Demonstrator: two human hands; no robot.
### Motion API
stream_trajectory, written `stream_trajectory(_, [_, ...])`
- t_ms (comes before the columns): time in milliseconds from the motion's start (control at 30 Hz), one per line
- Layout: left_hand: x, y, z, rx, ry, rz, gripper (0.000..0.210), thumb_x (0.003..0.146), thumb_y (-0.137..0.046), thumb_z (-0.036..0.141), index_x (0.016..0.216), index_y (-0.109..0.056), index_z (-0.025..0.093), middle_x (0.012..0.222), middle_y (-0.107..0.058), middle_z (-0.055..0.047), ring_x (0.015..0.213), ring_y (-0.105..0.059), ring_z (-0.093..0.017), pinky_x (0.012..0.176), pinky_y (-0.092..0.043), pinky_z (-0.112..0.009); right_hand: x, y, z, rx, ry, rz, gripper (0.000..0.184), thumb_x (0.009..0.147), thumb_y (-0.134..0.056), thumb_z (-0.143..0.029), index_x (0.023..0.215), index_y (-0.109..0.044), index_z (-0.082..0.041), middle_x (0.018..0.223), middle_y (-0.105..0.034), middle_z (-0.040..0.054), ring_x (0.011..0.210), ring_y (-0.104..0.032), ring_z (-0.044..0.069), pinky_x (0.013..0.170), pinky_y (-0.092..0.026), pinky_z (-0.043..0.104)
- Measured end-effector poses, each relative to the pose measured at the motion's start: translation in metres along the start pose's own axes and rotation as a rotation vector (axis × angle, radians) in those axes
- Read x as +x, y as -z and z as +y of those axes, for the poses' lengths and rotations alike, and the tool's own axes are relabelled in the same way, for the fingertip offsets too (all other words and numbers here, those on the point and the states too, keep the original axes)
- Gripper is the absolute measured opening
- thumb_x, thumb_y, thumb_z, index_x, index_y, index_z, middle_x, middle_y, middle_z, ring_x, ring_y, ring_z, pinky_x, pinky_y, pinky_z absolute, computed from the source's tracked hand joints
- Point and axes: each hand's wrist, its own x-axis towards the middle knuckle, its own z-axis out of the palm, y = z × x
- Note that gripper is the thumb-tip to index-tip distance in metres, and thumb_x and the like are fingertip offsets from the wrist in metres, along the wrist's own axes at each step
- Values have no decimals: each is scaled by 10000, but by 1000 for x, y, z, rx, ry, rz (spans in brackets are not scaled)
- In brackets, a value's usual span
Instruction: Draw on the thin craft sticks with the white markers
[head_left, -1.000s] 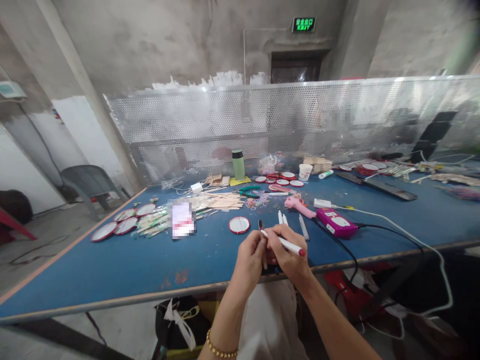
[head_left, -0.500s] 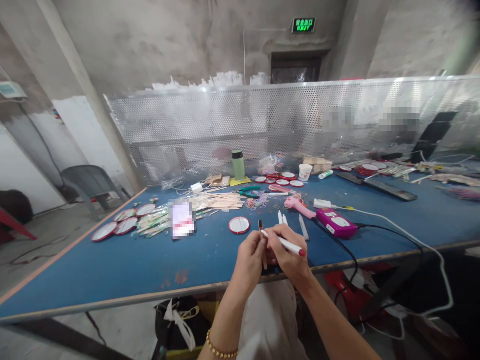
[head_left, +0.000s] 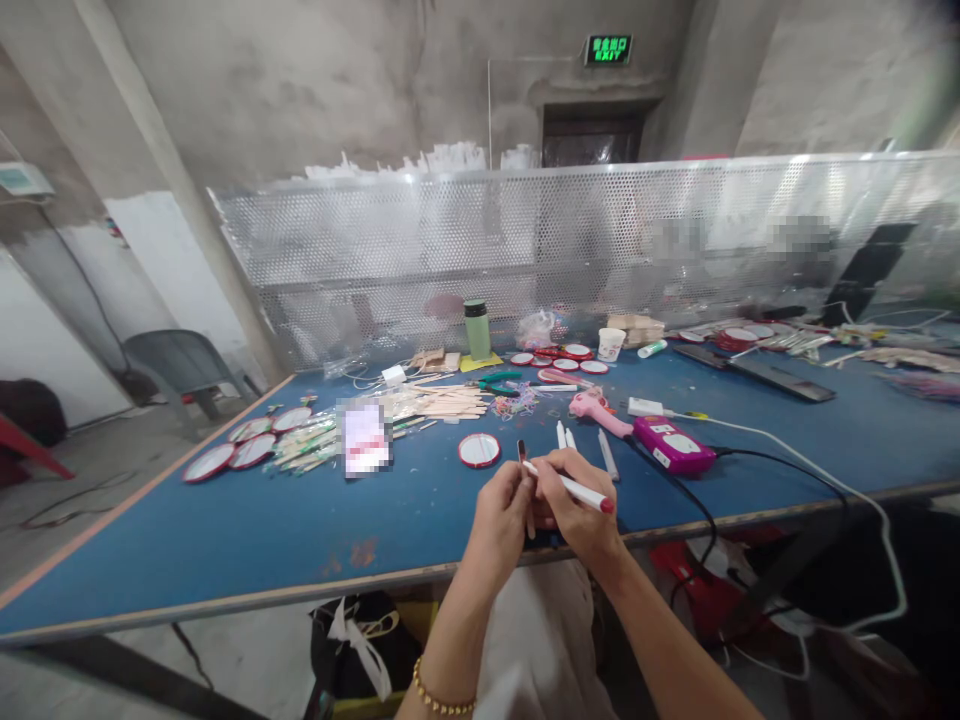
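Note:
Near the table's front edge my left hand (head_left: 498,512) is closed on a flat wooden stick (head_left: 521,450), whose upper end is coloured dark red. A white marker (head_left: 586,493) with a red end is gripped in my right hand (head_left: 581,515). Its tip meets the stick just above my left fingers; the exact contact is too small to make out. Beyond my hands lies a round white disc with a red rim (head_left: 478,450). White markers (head_left: 608,456) rest on the table just past my right hand.
A pink glue gun (head_left: 600,413) and a purple box (head_left: 673,446) with cables lie to the right. Pale wooden sticks (head_left: 454,402), a phone (head_left: 365,440) and more red-rimmed discs (head_left: 251,451) are on the left. A green bottle (head_left: 476,331) stands before the perforated screen (head_left: 412,240).

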Motion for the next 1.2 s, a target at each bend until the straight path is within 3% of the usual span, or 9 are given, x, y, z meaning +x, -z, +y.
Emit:
stream_trajectory(633, [1, 2, -2, 15, 6, 15, 410, 763, -606, 545, 653, -442, 185, 573, -403, 60, 506, -361, -78, 449, -321, -189, 0, 0, 0, -13, 4, -2, 226, 884, -504, -239, 676, -588, -204, 556, -601, -34, 482, -559, 96, 499, -453, 191])
stream_trajectory(1200, [-1, 0, 1, -23, 19, -7, 406, 757, -606, 555, 666, -448, 192, 557, -427, 64, 459, -389, -75, 416, -344, -192, -1, 0, 0, 0, -3, 17, 232, 886, -510, -234, 666, -578, -205, 554, -599, -35, 485, -561, 97, 502, -451, 194])
